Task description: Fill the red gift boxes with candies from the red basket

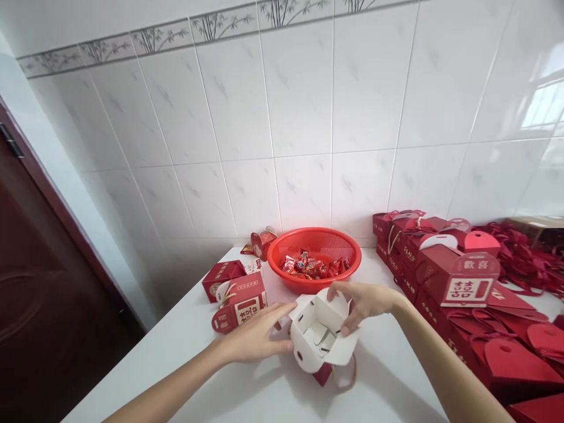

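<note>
An opened paper gift box (318, 330) is in front of me, its white inside facing up and its flaps spread outward. Part of its red outside and a loop of cord handle show at the bottom. Against the box's left side rests my left hand (264, 333), the thumb along the near edge and the fingers toward the far flap. My right hand (359, 302) grips the right flaps between thumb and fingers. Nothing but folded white card is visible inside. Just behind the box stands a red plastic basket (282, 282) holding several red-wrapped candies (315, 268).
Closed red gift boxes (249, 296) lie left of my hands on the white table (198, 376). Many stacked red boxes (462, 282) and dark red ribbons (520, 252) fill the right side. A tiled wall (304, 117) bounds the back; a dark door (48, 294) is left.
</note>
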A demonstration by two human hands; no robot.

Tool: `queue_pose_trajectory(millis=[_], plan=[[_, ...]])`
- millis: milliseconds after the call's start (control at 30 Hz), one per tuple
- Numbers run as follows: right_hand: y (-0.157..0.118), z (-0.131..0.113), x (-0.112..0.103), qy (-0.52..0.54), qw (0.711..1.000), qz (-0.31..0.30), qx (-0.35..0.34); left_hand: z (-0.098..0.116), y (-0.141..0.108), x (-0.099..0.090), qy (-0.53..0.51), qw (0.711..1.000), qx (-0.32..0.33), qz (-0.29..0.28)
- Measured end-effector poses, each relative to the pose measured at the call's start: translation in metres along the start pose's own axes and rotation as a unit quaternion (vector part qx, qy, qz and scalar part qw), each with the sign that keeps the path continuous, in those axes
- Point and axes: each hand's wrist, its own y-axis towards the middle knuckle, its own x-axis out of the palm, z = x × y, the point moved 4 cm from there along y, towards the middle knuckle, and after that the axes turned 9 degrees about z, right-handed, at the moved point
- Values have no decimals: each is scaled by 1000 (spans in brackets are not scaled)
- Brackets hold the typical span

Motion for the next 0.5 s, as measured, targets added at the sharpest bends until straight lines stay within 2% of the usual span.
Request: queue_pose_trajectory(millis=[100,200,267,333,400,500], plan=[[-6,-11,-14,-28,998,-12,-50,10,9,-24,48,998,-25,9],[-6,-34,-36,-68,988,76,-119,28,34,-49,45,997,3,57],[4,-45,-51,-68,975,157,-141,39,60,-55,39,996,41,74],[23,-47,-60,-66,963,225,-136,41,91,-51,82,994,34,56],[48,-39,-64,-92,955,267,-91,33,119,-39,148,989,-19,-8],[84,-18,-62,-170,948,270,12,17,153,-21,160,983,-62,-68]])
